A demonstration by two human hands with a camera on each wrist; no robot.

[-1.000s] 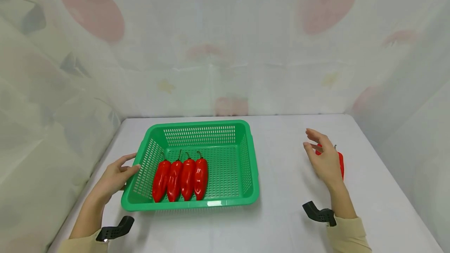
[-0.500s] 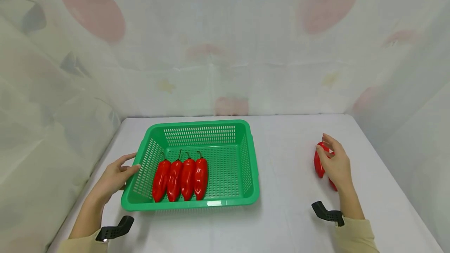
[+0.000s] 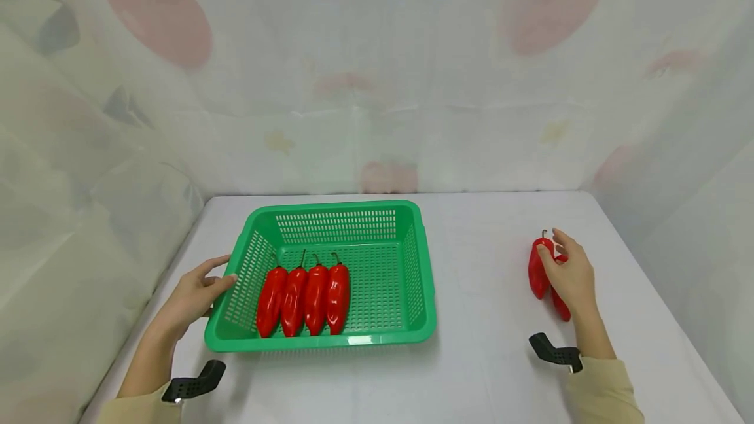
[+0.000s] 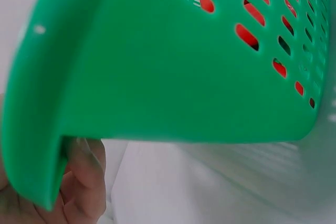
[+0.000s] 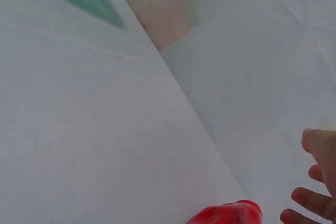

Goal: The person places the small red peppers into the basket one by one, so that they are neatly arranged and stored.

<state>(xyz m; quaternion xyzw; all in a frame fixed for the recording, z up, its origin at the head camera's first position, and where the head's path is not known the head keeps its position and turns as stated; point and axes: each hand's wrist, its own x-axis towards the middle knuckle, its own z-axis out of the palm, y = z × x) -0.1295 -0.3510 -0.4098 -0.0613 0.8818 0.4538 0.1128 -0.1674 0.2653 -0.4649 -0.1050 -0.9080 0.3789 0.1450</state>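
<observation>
In the head view my left hand (image 3: 191, 293) grips the left rim of a green slotted plastic basket (image 3: 321, 343), thumb over the rim. The left wrist view shows curled fingers (image 4: 86, 174) under the lip of the basket (image 4: 136, 82). Several glossy red peppers (image 3: 315, 300) lie side by side in its left half, stems pointing away. My right hand (image 3: 574, 277) hovers over two more red peppers on the table, its thumb overlapping the left pepper (image 3: 537, 277) and its palm partly hiding the right pepper (image 3: 561, 306). In the right wrist view the fingers (image 5: 315, 203) are spread beside a red pepper (image 5: 228, 214).
A white-covered table (image 3: 471, 358) carries everything. Pale printed sheeting (image 3: 377, 70) rises behind its far edge and along both sides. A black wrist mount (image 3: 197, 381) sits on the left forearm, another mount (image 3: 556, 352) on the right.
My right hand has moved right and slightly nearer, uncovering the left of the two peppers on the table. The left hand and basket hold the same place.
</observation>
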